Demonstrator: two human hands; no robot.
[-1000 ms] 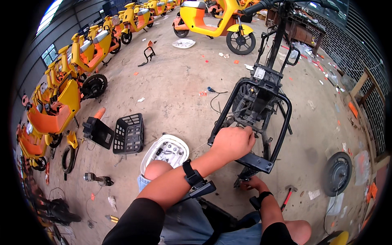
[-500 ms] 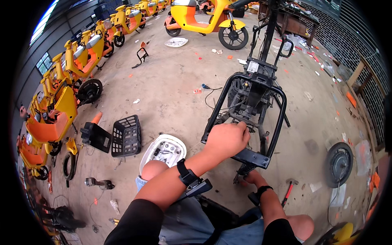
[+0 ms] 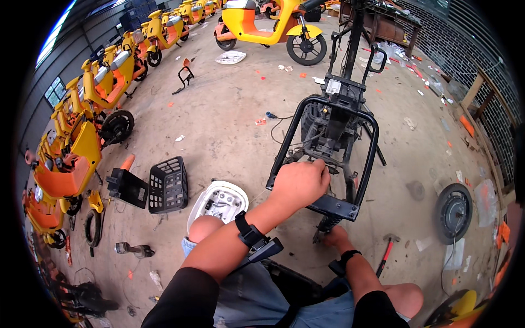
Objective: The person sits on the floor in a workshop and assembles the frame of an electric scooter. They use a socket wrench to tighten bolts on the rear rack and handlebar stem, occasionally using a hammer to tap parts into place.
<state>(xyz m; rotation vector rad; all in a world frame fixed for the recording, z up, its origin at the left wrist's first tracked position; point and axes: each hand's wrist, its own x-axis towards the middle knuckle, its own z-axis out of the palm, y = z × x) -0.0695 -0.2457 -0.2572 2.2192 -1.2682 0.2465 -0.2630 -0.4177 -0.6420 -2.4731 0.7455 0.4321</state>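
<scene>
In front of me stands a stripped scooter frame [image 3: 373, 143] with a black tubular loop at its near end. My left hand [image 3: 302, 183] is a closed fist, back upward, at the left side of this loop; whatever its fingers hold is hidden beneath it. Lower down, a shock absorber [image 3: 327, 223] with a dark coil spring hangs under the loop's flat crossbar [image 3: 334, 206]. My right hand [image 3: 337, 239] is closed around the lower end of that shock absorber, its fingertips partly hidden. A white tray [image 3: 244, 192] with small metal parts lies beside my left knee.
A red-handled hammer [image 3: 388, 255] and a wheel [image 3: 454, 214] lie to the right. At left are a black basket [image 3: 169, 185], a black box [image 3: 127, 187] and a power tool [image 3: 134, 249]. Yellow scooters [image 3: 116, 76] line the left side; another scooter [image 3: 268, 24] stands ahead.
The whole view has shifted slightly. Both hands keep nearly the same places on the scooter frame, and nothing has visibly been taken or let go.
</scene>
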